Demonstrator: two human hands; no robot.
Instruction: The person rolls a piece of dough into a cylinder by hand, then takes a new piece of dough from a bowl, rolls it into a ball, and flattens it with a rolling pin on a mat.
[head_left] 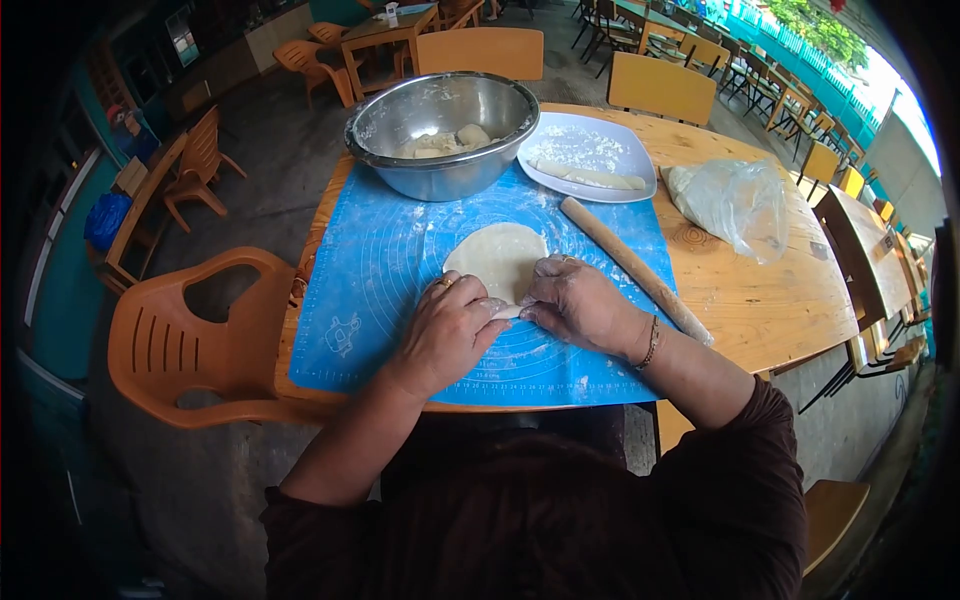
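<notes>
A flat round sheet of dough [500,253] lies on the blue pastry mat [370,290], its near edge folded or rolled over. My left hand [455,318] grips that edge from the left, fingers curled and dusted with flour. From the right, my right hand [582,305] pinches the same edge, thumb and fingers pressed together. The fingertips of both hands nearly meet at the fold. To the right of my right hand lies a wooden rolling pin [635,268], slanted across the mat's edge.
Behind the dough stand a steel bowl [445,182] with dough lumps [450,142] and a white dish [640,165] holding a dough roll [585,176] and flour. A plastic bag [735,205] rests on the wooden table [780,310]. An orange chair [190,335] stands left.
</notes>
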